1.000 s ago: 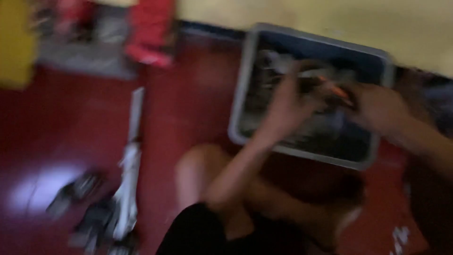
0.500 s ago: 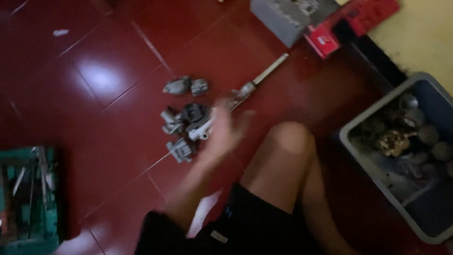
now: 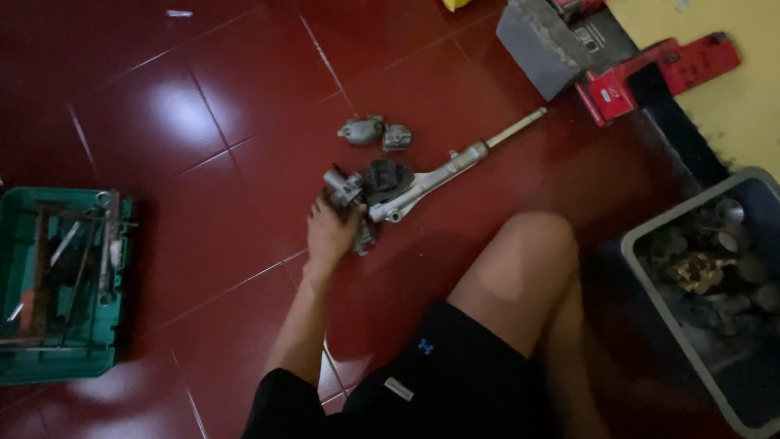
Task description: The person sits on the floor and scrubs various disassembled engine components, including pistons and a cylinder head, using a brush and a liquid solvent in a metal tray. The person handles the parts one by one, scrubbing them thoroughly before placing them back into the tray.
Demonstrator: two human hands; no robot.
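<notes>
My left hand (image 3: 329,234) reaches down to the red tiled floor, and its fingers curl over a small grey metal part (image 3: 361,237) at the near edge of a cluster of engine parts. A dark round part (image 3: 387,179) and a small silver housing (image 3: 344,185) lie just beyond my fingers. A long silver fork tube (image 3: 455,161) runs from the cluster toward the upper right. Two more small grey castings (image 3: 372,132) sit farther away. My right hand is out of view.
My bare knee (image 3: 532,252) and black shorts (image 3: 439,382) fill the lower middle. A grey bin (image 3: 650,280) of metal parts stands at the right. At the left edge is a green crate (image 3: 101,345) of tools. A grey box (image 3: 546,50) and red cases (image 3: 662,73) lie by the yellow wall.
My view swung from the grey bin, where both hands held a part, to the floor cluster. My left hand moved out to the parts and now rests on them.
</notes>
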